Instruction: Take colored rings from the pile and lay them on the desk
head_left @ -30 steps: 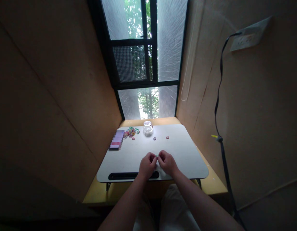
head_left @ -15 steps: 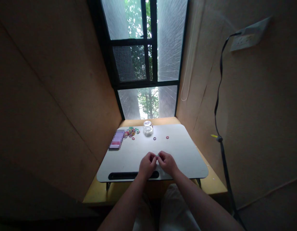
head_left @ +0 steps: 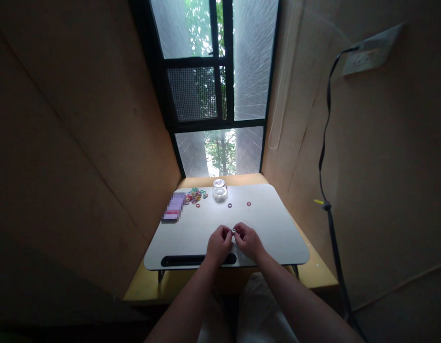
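Above the near part of a white lap table [head_left: 274,238], my left hand [head_left: 219,244] and my right hand [head_left: 247,241] meet at the fingertips. Both are closed in a pinch on one small greenish hair tie [head_left: 234,230], mostly hidden by the fingers. Beyond them lie single hair ties: a red one [head_left: 198,206], a dark purple one [head_left: 230,206] and another red one [head_left: 248,204]. A mixed pile of coloured hair ties [head_left: 195,196] sits at the back left. A clear round jar [head_left: 219,192] stands at the back middle.
A phone with a blurred screen [head_left: 174,207] lies on the table's left side. A black slot [head_left: 183,260] runs along the front edge. The table stands on a yellow ledge [head_left: 318,276] between two walls, facing a window. A black cable [head_left: 329,219] hangs at the right.
Both hands stay almost in place, with slight finger movement. The small hair tie between the fingertips shows a little more as a ring now.
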A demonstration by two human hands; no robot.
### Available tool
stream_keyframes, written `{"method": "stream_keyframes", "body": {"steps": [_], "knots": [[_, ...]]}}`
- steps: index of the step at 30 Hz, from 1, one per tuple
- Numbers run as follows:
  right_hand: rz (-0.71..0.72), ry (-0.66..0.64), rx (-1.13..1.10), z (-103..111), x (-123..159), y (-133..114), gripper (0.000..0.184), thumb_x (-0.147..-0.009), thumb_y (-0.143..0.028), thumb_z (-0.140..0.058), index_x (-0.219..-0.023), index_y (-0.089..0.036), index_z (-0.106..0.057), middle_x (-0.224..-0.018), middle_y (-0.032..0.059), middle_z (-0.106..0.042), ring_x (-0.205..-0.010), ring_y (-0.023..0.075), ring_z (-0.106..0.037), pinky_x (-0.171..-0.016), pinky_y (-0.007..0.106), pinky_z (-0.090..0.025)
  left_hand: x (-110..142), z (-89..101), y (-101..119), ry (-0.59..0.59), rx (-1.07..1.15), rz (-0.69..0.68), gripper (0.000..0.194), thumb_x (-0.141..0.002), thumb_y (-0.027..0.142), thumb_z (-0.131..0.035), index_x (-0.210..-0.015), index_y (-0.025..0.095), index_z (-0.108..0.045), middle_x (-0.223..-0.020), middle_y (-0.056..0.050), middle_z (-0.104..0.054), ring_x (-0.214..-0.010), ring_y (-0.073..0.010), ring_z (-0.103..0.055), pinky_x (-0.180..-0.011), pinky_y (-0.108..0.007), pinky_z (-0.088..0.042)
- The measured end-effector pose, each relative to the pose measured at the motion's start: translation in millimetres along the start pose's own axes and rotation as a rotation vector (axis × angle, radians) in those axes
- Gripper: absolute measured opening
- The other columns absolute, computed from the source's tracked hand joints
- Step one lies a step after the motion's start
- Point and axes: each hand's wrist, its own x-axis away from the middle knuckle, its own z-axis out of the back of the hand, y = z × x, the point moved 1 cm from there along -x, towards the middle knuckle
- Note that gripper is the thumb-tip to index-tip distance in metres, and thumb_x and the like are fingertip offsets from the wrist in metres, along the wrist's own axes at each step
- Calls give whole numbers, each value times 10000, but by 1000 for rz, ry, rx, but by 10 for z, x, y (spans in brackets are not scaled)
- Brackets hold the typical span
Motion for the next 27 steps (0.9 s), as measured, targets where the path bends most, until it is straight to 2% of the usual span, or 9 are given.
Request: {"method": "stream_keyframes", "body": {"steps": [10,16,21,27], "knots": [[-10,12,38,-29,-10,31,113,-791,-245,-483,-713,-199,-550,-584,-26,-524,-529,111,-447,-514,219,-308,6,3,10,11,17,-6,196,-828,354,-491,-818,181,-581,-687,10,-603,-628,-113,-538,-610,-233,-393],[-11,15,31,-27,-3,30,134,-804,-273,-489,-709,-198,-546,-576,-31,-518,-522,107,-443,-508,218,-297,-4,8,22,-34,85,-24,230,-837,308,-465,-937,191,-637,-888,-34,-676,-787,-145,-605,-723,-260,-451],[-22,8,34,-29,-3,42,139,-809,-272,-480,-708,-199,-542,-575,-31,-514,-516,106,-437,-509,219,-294,-5,9,1,-20,23,-23,217,-845,336,-461,-850,194,-625,-747,-6,-649,-682,-130,-571,-650,-246,-417],[-34,18,51,-38,-10,54,148,-817,-291,-469,-718,-202,-534,-594,-25,-526,-535,115,-455,-521,221,-299,-5,5,-14,-14,11,-22,197,-847,332,-456,-840,197,-599,-739,8,-632,-683,-123,-560,-646,-239,-397]]}}
